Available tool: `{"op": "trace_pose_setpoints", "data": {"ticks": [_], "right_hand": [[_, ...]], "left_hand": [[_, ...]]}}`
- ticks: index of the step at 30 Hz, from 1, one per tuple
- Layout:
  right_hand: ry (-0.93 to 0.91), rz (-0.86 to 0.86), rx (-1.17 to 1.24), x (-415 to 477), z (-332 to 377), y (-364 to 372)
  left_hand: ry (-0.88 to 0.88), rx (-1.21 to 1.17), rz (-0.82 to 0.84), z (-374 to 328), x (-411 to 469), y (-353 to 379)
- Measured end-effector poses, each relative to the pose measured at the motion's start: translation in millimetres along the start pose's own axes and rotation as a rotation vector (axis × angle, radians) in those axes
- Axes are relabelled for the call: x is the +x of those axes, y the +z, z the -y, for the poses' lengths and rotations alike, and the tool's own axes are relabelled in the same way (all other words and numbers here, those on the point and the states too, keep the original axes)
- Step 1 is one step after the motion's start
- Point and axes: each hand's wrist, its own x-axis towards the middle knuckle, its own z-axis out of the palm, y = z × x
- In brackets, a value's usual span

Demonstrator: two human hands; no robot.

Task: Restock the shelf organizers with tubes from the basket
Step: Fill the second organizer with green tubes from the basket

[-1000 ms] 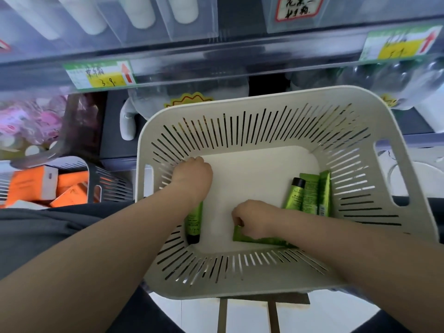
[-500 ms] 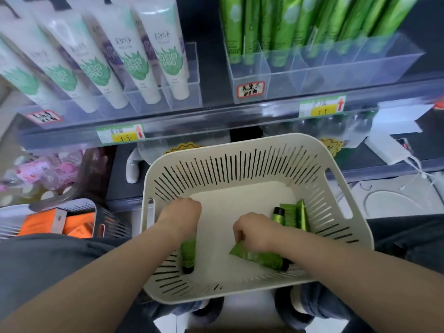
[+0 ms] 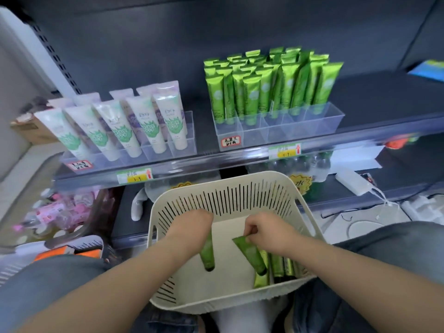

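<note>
A cream slotted basket (image 3: 230,186) sits on my lap below the shelf. Inside it my left hand (image 3: 189,227) grips a green tube (image 3: 207,254) that hangs cap down. My right hand (image 3: 266,230) pinches the flat end of a second green tube (image 3: 251,252), tilted with its black cap toward the basket's near right. Several more green tubes (image 3: 281,265) lie in the basket's right corner. On the shelf above, a clear organizer (image 3: 276,128) holds several upright green tubes (image 3: 264,87); its front compartments look bare.
A second clear organizer (image 3: 149,152) with white and green tubes (image 3: 127,126) stands at the shelf's left. Price tags run along the shelf edge (image 3: 216,162). An orange-filled basket (image 3: 69,251) sits low left. A white box with a cable (image 3: 355,181) lies on the lower right shelf.
Both hands have lifted their green tubes off the basket floor. My view has tilted up, so the shelf and both organizers now show in full.
</note>
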Motion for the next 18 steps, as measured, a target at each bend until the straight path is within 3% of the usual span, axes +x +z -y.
{"op": "trace_pose_setpoints", "data": {"ticks": [5,18], "right_hand": [[-0.003,-0.129,0.061,-12.9,5.6,-34.7],[-0.062,-0.353,0.218,-38.8,25.9,-107.5]], "left_hand": [[0.057,0.042,-0.151,-17.1,-10.1,-36.2],[0.068,0.101,-0.316,-45.4,-23.9,-108.2]]}}
